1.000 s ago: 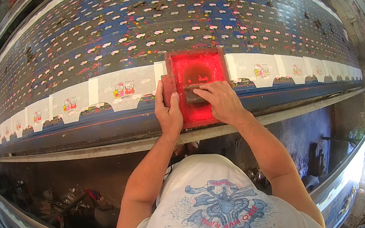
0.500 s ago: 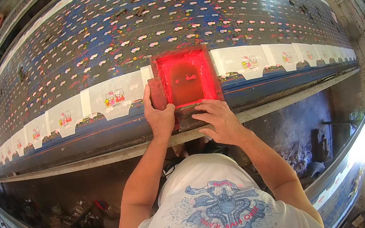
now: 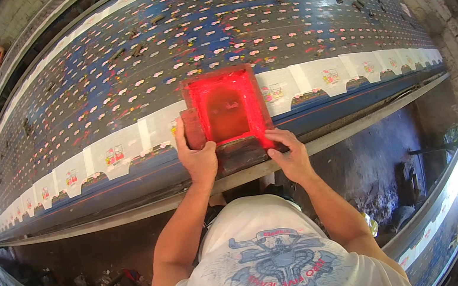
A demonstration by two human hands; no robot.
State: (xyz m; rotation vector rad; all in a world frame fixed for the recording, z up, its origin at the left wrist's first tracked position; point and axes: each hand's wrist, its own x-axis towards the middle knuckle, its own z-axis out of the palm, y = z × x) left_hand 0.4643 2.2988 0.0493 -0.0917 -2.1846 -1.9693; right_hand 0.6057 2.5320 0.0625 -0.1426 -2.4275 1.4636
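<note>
Both my hands hold a red-stained screen printing frame [image 3: 253, 88], its inner edges coated in bright red ink. Its mesh [image 3: 226, 110] is a darker, see-through red. My left hand [image 3: 200, 160] is closed round the near left side, by a wooden block [image 3: 193, 127] fixed there. At the near right corner, the fingers and thumb of my right hand [image 3: 292, 154] grip the frame. Beneath and beside it runs a row of white cut pieces [image 3: 88, 159] with small cartoon prints; the frame partly covers the nearest ones.
The long printing table [image 3: 127, 69] is dark, speckled with rows of small print marks and several scraps. Its near ledge [image 3: 149, 206] passes close to my body. Another table [image 3: 434, 230] with white pieces stands behind at right. A brick wall [image 3: 435, 8] lies beyond the right end.
My right hand has shifted from the frame's near edge to its near right corner and now grips it. The frame has turned slightly and appears raised, overlapping the prints on both sides.
</note>
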